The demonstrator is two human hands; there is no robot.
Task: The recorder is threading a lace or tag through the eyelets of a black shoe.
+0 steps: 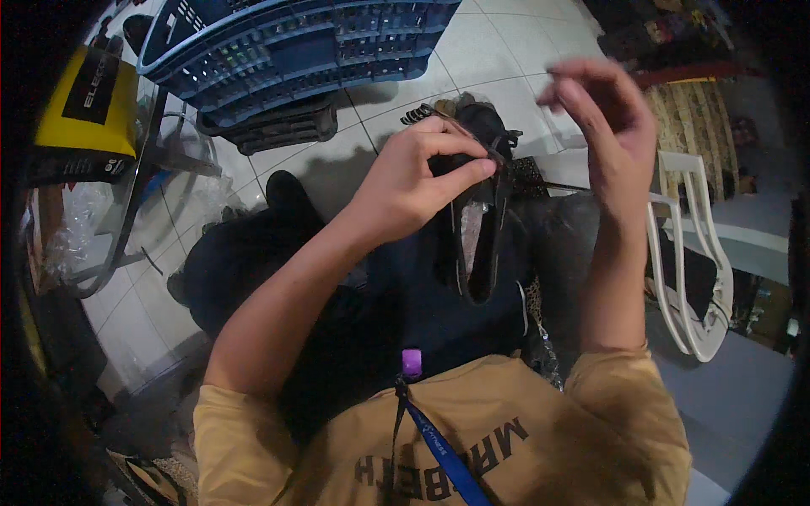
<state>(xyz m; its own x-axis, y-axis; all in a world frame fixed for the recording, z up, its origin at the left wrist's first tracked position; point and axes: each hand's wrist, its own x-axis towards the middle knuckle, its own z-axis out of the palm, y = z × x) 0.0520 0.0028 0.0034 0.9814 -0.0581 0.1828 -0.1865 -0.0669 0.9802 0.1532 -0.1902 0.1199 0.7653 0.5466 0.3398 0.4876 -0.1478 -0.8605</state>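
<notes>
Black shoe (pixel 477 253), pinched

Held bodyward of blue crate (pixel 299 78), to its right. Clamped at far end by fingers of left hand (pixel 413 179), apparently for steadiness. Cannot tell finger spacing of right hand (pixel 616 126), blurred, farther right of crate.

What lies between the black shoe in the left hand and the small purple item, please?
In the head view, only dark cloth shows between the black shoe and the small purple item.
</notes>
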